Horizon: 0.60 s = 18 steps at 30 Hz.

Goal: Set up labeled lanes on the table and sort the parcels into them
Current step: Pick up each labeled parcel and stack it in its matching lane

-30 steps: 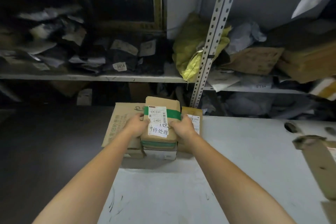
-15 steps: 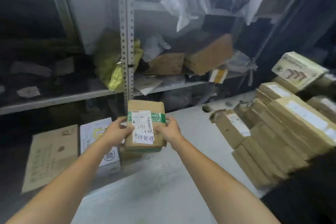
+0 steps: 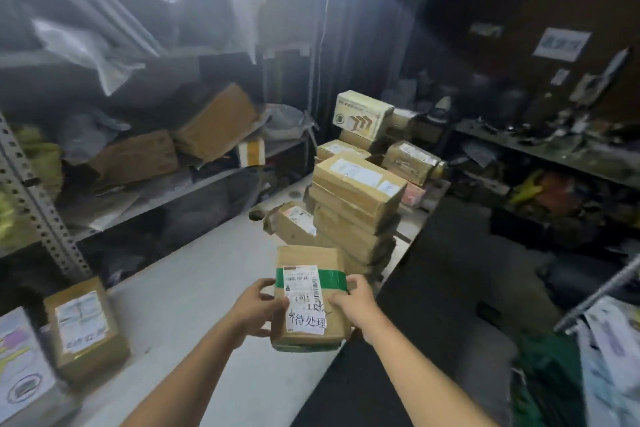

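Observation:
I hold a small brown cardboard parcel (image 3: 311, 298) with a green tape band and a white handwritten label, lifted above the white table (image 3: 194, 288) near its right edge. My left hand (image 3: 258, 310) grips its left side, thumb on top. On its right side my right hand (image 3: 355, 305) grips it the same way. A tall stack of brown parcels (image 3: 356, 204) stands further along the table. Two parcels sit at the table's near left: a brown one (image 3: 85, 329) and a white one (image 3: 20, 364).
Metal shelving (image 3: 41, 218) crammed with boxes and bags lines the table's far side. More boxes (image 3: 363, 114) pile up at the table's far end. A dark floor (image 3: 450, 288) lies to the right, with a cluttered bench (image 3: 554, 152) beyond it.
My view has swung right from the left parcels toward the tall stack. Both hands have carried the green-taped parcel rightward over the table, still gripping its two sides.

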Available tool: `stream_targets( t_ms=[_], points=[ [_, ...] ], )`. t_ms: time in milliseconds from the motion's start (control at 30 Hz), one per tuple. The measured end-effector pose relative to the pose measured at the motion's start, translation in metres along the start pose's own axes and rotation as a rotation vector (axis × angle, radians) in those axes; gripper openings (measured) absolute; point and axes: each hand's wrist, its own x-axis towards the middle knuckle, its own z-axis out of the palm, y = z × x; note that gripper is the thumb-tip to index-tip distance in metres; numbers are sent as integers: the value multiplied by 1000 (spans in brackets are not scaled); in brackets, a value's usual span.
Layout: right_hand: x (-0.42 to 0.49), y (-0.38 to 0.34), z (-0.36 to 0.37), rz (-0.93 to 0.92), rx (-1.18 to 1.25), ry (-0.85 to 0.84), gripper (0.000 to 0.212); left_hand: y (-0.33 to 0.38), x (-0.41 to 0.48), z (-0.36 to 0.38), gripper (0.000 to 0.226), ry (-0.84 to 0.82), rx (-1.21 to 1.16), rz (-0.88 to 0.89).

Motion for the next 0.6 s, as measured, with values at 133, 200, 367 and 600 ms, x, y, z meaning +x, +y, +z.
stream_targets(
  t_ms=[133,200,367,600],
  points=[
    [-23,49,-73,44,57,82,40,12,-8,83,71,-74,86,-9],
    [-32,69,-107,62,83,121,43,21,-15,122,75,-120,114,-8],
    [-52,94,-193,106,109,201,76,49,-23,207,69,-210,187,42],
    [-39,76,-283,59,131,335,92,118,-7,275,64,-219,237,177]
  ],
)
